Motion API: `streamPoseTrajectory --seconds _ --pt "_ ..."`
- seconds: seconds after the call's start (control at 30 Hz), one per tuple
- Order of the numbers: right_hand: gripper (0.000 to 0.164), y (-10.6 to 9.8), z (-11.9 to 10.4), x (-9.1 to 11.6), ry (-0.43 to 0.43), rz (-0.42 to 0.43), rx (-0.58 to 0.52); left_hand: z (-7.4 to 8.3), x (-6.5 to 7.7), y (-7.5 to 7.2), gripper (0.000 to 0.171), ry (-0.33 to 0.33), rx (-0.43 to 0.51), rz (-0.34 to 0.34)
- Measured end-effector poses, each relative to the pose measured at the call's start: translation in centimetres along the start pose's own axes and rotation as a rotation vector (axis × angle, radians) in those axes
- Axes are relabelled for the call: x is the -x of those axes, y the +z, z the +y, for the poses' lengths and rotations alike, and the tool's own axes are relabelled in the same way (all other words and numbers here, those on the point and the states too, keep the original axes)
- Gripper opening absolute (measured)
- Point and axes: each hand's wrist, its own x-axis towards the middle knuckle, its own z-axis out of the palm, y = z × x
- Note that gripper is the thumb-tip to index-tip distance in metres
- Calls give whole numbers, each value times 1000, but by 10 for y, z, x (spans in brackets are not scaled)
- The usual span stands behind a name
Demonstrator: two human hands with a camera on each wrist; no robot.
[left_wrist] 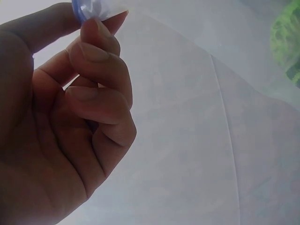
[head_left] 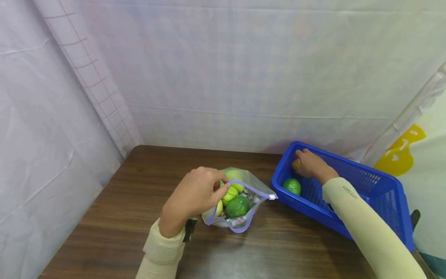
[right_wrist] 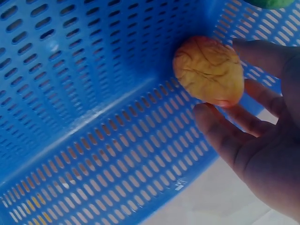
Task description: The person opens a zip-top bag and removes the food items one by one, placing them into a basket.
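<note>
My left hand [head_left: 195, 190] pinches the purple-edged rim of a clear zip bag [head_left: 246, 224] between thumb and fingertips; the left wrist view shows this bag edge [left_wrist: 89, 10] in the fingers. Inside the open bag lie a dark green wrinkled fruit [head_left: 238, 206], a lighter green ridged one [head_left: 230, 196] and other yellow-green fruit. My right hand [head_left: 313, 164] reaches into the blue basket [head_left: 376, 170] at its left end. Its thumb and fingers hold a wrinkled yellow-orange fruit [right_wrist: 208, 72] near the basket's perforated wall. A green fruit [head_left: 292, 186] sits in the basket just nearer me.
Bag and basket stand on a dark brown wooden table [head_left: 115, 232], the bag's zipper end [head_left: 272, 197] right beside the basket's left corner. White curtains [head_left: 223, 77] hang behind the table and along its left side. A yellow pattern [head_left: 400, 155] shows on the right.
</note>
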Motion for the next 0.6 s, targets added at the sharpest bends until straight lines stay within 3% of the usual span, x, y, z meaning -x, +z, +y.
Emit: streamPoseTrajectory --seconds 0.17,0.37,0.6 --pt "42 -9 -9 5 -14 16 18 0 -1 1 14 -2 -1 -2" --pt "54 -44 -33 12 5 32 11 0 -1 1 14 -6 -4 1" --pt "53 -79 -63 26 -117 162 7 -1 -1 1 14 -6 -9 3"
